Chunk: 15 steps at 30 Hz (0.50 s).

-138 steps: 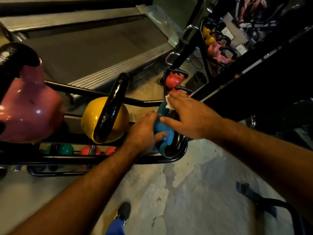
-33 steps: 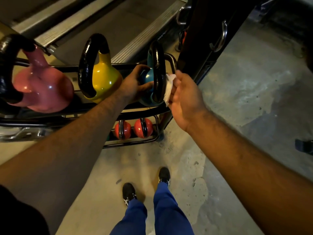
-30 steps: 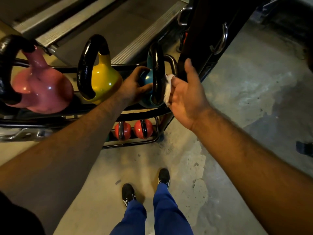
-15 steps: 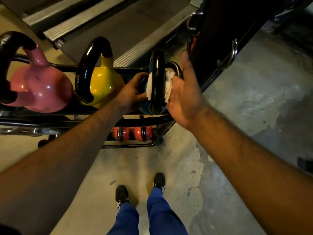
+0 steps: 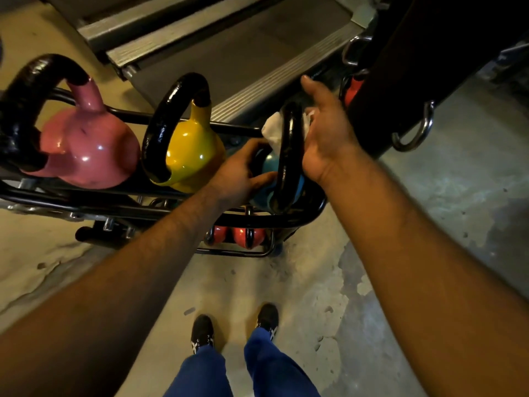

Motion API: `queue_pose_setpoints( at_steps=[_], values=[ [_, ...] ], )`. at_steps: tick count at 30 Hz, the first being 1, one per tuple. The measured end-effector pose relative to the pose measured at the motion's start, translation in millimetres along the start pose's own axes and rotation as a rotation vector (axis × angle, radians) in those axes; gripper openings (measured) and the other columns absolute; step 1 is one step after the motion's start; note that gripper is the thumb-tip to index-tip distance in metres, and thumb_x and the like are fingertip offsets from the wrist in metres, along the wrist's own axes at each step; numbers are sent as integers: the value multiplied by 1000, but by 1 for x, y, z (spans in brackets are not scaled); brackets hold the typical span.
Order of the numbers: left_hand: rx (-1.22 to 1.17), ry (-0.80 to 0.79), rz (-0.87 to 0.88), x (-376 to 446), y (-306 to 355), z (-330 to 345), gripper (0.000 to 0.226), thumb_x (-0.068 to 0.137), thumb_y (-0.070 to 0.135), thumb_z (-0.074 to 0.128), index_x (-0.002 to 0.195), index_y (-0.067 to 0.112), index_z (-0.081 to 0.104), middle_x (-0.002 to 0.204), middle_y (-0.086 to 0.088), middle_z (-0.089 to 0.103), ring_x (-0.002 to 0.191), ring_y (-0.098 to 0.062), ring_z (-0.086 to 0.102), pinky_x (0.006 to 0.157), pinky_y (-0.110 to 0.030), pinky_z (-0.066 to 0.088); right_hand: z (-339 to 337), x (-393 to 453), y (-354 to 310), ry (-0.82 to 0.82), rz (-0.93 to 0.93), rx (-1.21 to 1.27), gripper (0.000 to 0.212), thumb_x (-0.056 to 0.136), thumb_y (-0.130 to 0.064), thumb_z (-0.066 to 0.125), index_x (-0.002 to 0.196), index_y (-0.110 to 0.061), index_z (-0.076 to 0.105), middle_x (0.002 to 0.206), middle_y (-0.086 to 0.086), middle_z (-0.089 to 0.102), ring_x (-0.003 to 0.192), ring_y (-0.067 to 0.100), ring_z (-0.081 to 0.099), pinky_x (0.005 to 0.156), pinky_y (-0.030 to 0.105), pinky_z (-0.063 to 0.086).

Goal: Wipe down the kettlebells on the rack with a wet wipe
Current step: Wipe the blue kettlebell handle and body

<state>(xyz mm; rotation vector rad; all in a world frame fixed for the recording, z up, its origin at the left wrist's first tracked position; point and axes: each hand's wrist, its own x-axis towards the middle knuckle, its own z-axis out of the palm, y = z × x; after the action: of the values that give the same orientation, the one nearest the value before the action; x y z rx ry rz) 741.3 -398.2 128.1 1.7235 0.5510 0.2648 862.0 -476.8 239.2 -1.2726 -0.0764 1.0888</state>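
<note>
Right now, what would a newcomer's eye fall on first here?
The glossy pink kettlebell and yellow kettlebell sit at left on the rack. Beside them the right hand holds a white wipe around the black handle of the blue kettlebell, while the left hand grips its body.

left hand (image 5: 240, 173): curled, gripping | right hand (image 5: 326, 130): fingers curled, thumb raised

1 head cam, wide-angle, aimed fwd & steeply down; rack (image 5: 286, 220) near, shoes (image 5: 203, 333) at btm edge.
</note>
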Motion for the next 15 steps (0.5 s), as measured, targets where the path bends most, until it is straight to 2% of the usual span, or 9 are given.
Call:
queue_pose_setpoints(
  at_steps=[2,3,5,7,9,11,13,15],
  values=[
    [4,7,-9,2,0,0,52,87,17,75,131,23,48,128,1,62,119,-11,61,104,-41,51,2,-2,-2,-15,-5,3,51,92,-50,58,110,-1,61,93,18,61,89,33,62,83,38,53],
    [5,5,3,2,-1,0,52,87,21,76,131,24,48,127,2,62,119,-10,61,104,-41,51,1,-5,-2,-28,-22,-29,50,94,-50,55,105,-2,62,86,16,60,82,30,60,76,35,52],
    [-5,-1,14,1,-1,-1,55,81,37,77,128,27,50,124,4,64,119,-12,61,102,-42,52,-4,-18,6,-43,-91,-124,47,100,-49,46,90,-6,63,82,14,56,76,25,56,72,33,48],
    [-25,-12,9,-1,0,-2,60,72,47,73,125,31,50,119,7,64,115,-11,62,99,-38,52,-14,-35,24,-98,-142,-138,47,104,-47,38,93,-10,64,90,17,59,85,26,59,78,35,49],
    [-22,-10,35,-2,1,0,64,69,46,72,126,29,49,118,7,63,113,-10,62,96,-32,52,-23,-53,41,-146,-173,-113,47,104,-49,35,115,-15,66,114,19,67,108,27,66,93,40,54],
    [-14,-2,55,-3,4,1,67,71,41,74,130,21,49,124,2,62,115,-9,61,97,-29,51,-29,-64,50,-167,-194,-165,49,101,-51,35,131,-22,59,131,15,64,123,27,62,104,48,51],
    [-10,3,58,-3,5,2,73,70,44,74,132,16,49,127,1,61,117,-8,60,99,-27,51,-31,-67,52,-153,-200,-221,53,99,-53,37,136,-21,56,132,13,64,125,25,62,105,50,50],
    [0,3,59,-4,6,1,75,69,47,73,133,18,48,125,3,61,115,-4,60,98,-25,51,-27,-63,44,-104,-196,-203,55,99,-57,38,133,-20,58,134,15,63,125,27,62,106,52,48]
  ],
)
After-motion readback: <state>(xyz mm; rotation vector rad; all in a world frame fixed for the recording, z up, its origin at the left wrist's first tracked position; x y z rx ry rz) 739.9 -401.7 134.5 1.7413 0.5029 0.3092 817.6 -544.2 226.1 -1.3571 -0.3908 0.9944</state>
